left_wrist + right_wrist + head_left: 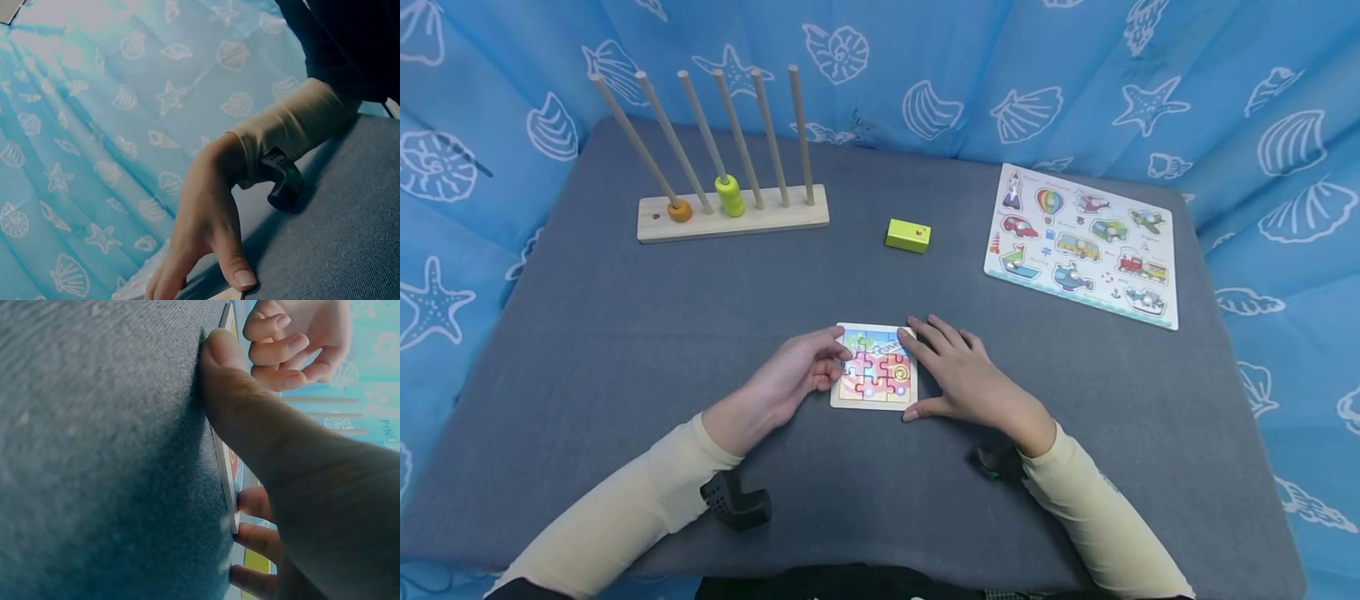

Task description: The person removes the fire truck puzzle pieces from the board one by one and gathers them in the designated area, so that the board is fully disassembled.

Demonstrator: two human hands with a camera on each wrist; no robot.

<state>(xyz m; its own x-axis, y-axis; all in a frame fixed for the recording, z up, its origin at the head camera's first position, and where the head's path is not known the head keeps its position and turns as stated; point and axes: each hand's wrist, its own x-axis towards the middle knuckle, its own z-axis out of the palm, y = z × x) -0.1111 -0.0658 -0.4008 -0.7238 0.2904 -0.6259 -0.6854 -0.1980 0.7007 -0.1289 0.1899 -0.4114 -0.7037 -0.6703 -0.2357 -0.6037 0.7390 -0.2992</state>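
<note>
A small square jigsaw puzzle (880, 397) in a pale frame lies flat on the grey table, its interlocking pieces forming a pink, blue and yellow picture. My left hand (793, 375) is at its left edge, fingers loosely bent, with one fingertip by the upper left corner; the right wrist view shows these bent fingers (275, 353) with nothing between them. Spread along the right side is my right hand (970, 379), thumb at the lower right corner and index fingertip over the upper right one. In the left wrist view, the right hand's thumb (236, 265) touches the frame.
A wooden stand with several upright rods (775, 218) is at the back left, bearing orange and lime-green beads. Behind the puzzle sits a lime-green block (908, 236). A peg board with vehicle pictures (1082, 250) lies at the back right. Blue shell-patterned curtains (970, 75) surround the table.
</note>
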